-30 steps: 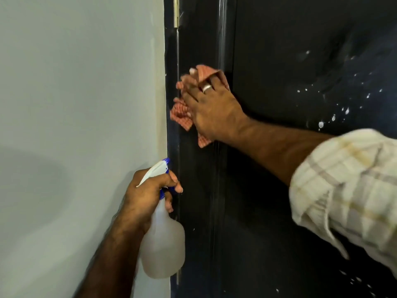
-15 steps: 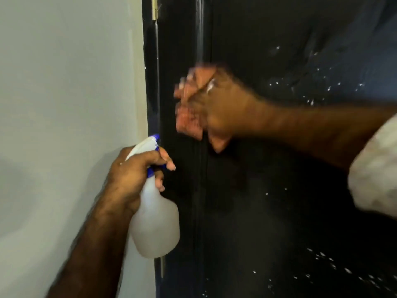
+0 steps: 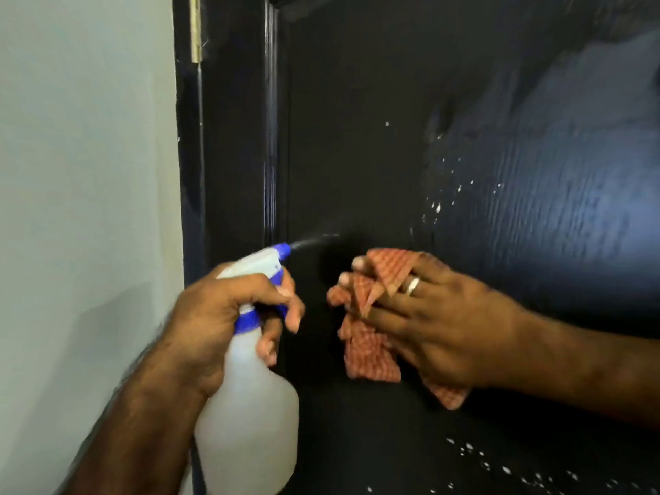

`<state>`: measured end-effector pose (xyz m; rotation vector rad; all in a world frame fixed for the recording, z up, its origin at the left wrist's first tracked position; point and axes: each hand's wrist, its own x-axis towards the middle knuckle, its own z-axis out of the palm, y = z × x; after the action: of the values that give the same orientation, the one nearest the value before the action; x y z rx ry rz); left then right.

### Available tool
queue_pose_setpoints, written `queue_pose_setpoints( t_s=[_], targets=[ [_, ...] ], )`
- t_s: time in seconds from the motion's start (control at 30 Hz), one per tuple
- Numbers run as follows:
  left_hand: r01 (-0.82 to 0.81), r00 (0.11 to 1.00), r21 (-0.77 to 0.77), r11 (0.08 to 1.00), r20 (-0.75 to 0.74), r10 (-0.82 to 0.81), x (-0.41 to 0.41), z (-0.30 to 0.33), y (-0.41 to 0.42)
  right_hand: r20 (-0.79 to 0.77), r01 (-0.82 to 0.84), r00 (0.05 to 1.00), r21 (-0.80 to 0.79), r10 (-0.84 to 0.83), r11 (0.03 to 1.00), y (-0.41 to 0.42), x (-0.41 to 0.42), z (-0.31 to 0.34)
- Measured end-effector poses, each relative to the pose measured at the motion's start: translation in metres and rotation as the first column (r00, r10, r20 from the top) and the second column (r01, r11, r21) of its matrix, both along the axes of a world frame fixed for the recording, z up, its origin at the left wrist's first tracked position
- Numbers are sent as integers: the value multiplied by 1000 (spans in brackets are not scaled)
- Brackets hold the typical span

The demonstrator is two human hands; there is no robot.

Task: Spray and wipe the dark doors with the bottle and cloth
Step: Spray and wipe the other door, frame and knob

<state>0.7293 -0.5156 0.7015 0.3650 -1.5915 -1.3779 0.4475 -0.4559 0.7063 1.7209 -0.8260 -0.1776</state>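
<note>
A dark door [image 3: 375, 119] fills the middle and right, with white droplets on its panel. My left hand [image 3: 218, 316] grips a white spray bottle [image 3: 250, 416] with a blue nozzle and collar, a finger on the trigger. A thin jet of mist leaves the nozzle toward the door. My right hand [image 3: 439, 326] holds a crumpled red checked cloth [image 3: 368, 351] against the door, just right of the nozzle. A ring shows on one finger.
A pale wall [image 3: 85, 209] takes up the left side, ending at the dark door frame [image 3: 189, 173]. A brass hinge [image 3: 195, 30] sits at the frame's top. More droplets dot the door's lower right.
My right hand has moved down the door with the cloth. My left hand has raised the bottle toward the door, and spray now comes out of the nozzle.
</note>
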Motion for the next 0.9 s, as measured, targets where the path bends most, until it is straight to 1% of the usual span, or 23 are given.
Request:
queue_pose_setpoints(
  t_s=[0.03,0.1,0.13,0.17,0.2,0.23,0.27,0.33,0.4,0.43,0.47,0.5,0.53,0.57,0.6,0.67,0.73,0.77,0.8,0.83,0.9],
  targets=[
    [41,999,-7,999,30,-41,-3,1,4,7,-25,1000,-60,25,998,2,-6,25],
    [95,994,9,995,51,-95,-8,6,9,61,-60,995,-276,80,959,5,-14,97],
    [118,992,25,993,38,-119,-10,8,11,123,-15,990,-393,69,920,5,-15,132],
    [146,989,38,989,9,-147,-14,12,11,215,67,976,-469,40,881,6,-12,161],
    [170,985,46,984,-27,-169,-16,15,11,309,142,951,-488,19,861,7,-6,176],
    [189,981,43,981,-53,-187,-18,18,11,360,176,933,-478,9,860,4,-1,177],
    [206,977,34,978,-67,-203,-21,22,10,358,179,934,-462,-3,868,3,1,164],
    [223,972,28,974,-83,-220,-20,23,10,254,133,966,-358,-41,924,2,-3,102],
    [227,970,41,973,-97,-222,-19,24,9,169,87,984,-185,-56,979,17,-13,24],
    [228,969,46,973,-104,-222,-18,25,10,145,75,988,-107,-59,991,27,-19,-2],
    [227,970,53,972,-103,-221,-17,25,10,114,64,992,-74,-55,995,37,-25,-13],
    [222,972,47,974,-95,-217,-16,25,11,93,52,995,-64,-45,997,43,-32,-5],
    [214,974,39,976,-80,-211,-17,26,11,95,48,995,-93,-39,995,45,-37,12],
    [205,977,31,978,-69,-203,-18,27,12,107,49,994,-164,-31,985,43,-40,38],
    [194,979,26,981,-59,-193,-18,30,13,145,55,989,-254,-18,966,41,-40,72],
    [180,982,23,983,-55,-178,-21,36,15,265,128,964,-417,-14,900,31,-32,150],
    [176,982,27,984,-72,-173,-26,43,20,375,212,927,-496,-13,842,18,-13,200],
    [179,981,18,984,-81,-177,-30,48,22,398,223,917,-501,-6,836,11,-5,205],
    [174,981,16,985,-90,-172,-33,53,24,380,196,925,-489,5,850,4,0,197],
    [170,981,7,985,-98,-168,-38,57,25,340,183,940,-463,-17,867,1,0,180],
    [189,975,-20,982,-112,-190,-43,62,25,246,145,967,-330,-63,933,4,-8,112]
  ],
)
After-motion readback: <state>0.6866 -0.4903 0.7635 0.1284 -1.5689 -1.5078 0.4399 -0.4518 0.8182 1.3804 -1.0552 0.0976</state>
